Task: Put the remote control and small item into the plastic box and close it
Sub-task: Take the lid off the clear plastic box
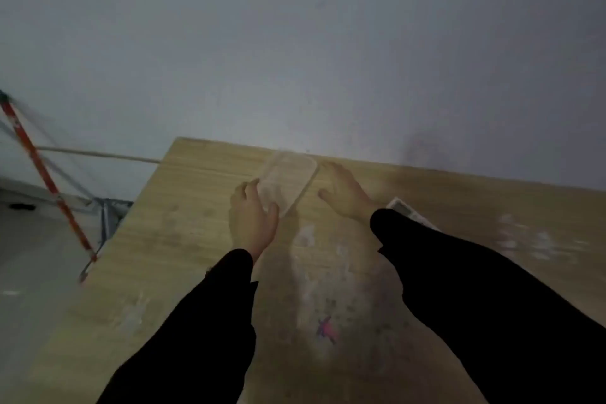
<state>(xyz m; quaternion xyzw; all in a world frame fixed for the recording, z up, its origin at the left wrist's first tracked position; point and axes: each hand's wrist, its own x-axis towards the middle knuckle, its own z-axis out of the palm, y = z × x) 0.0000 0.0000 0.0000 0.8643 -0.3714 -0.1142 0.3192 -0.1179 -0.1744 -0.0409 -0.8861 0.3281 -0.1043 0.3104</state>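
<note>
Two hands in black sleeves reach across a wooden table toward a clear plastic box near the wall. The left hand point(252, 216) curls around the box's near left corner, thumb and fingers touching its edge in a loose grip; whether the box is lifted off the table cannot be told through the blur. The right hand point(344, 193) lies just beside the box's right side with fingers spread and flat, palm down, holding nothing; whether it rests on the table or hovers just above it cannot be told. The plastic box point(288, 185), a shallow see-through rectangle with rounded corners, sits between the two hands at the far edge of the table point(183, 239), angled slightly to the tabletop's edge; whether its lid is on cannot be told. The remote control point(410, 210), pale and partly hidden behind the right sleeve point(475, 289), lies on the table to the right of the box, apart from it. The small item cannot be made out. The left sleeve point(203, 321) stretches up from the lower edge of the view. A pink and purple mark point(326, 330) shows on the worn tabletop between the forearms. Past the table's left edge, an orange ladder point(42, 174) leans near the grey wall point(295, 59), which carries a few dark spots high up.
</note>
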